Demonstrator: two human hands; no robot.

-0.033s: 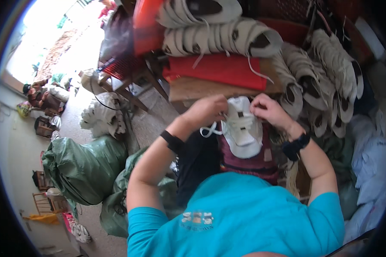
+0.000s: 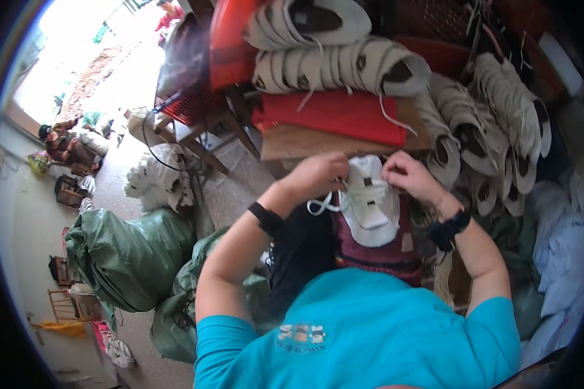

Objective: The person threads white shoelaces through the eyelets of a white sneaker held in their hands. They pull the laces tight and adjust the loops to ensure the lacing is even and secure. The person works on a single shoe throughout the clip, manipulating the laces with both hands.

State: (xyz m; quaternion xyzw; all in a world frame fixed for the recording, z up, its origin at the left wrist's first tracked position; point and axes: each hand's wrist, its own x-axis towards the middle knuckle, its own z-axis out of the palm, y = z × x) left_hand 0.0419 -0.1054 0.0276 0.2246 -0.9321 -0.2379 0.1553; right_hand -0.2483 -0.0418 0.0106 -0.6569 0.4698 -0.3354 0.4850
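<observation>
A white shoe upper (image 2: 372, 223) with lacing across its front lies over my lap on a dark maroon cloth (image 2: 363, 257), its rounded toe towards me. At its upper left edge, my left hand (image 2: 319, 175) pinches a white shoelace (image 2: 323, 206), which loops out to the left below the fingers. My right hand (image 2: 410, 176) is closed at the upper right edge, thumb and forefinger pressed together; what lies between them is too small to make out.
Beyond my hands stands a wooden bench (image 2: 344, 144) with a red sheet (image 2: 331, 117) and rows of nested pale uppers (image 2: 337, 65). More stacked uppers (image 2: 509, 110) hang at the right. Green sacks (image 2: 133, 259) and a white bundle (image 2: 159, 178) rest on the floor at left.
The whole view has shifted slightly, so bench, shoe upper and hands appear a little lower. Both hands keep their places at the upper's two edges.
</observation>
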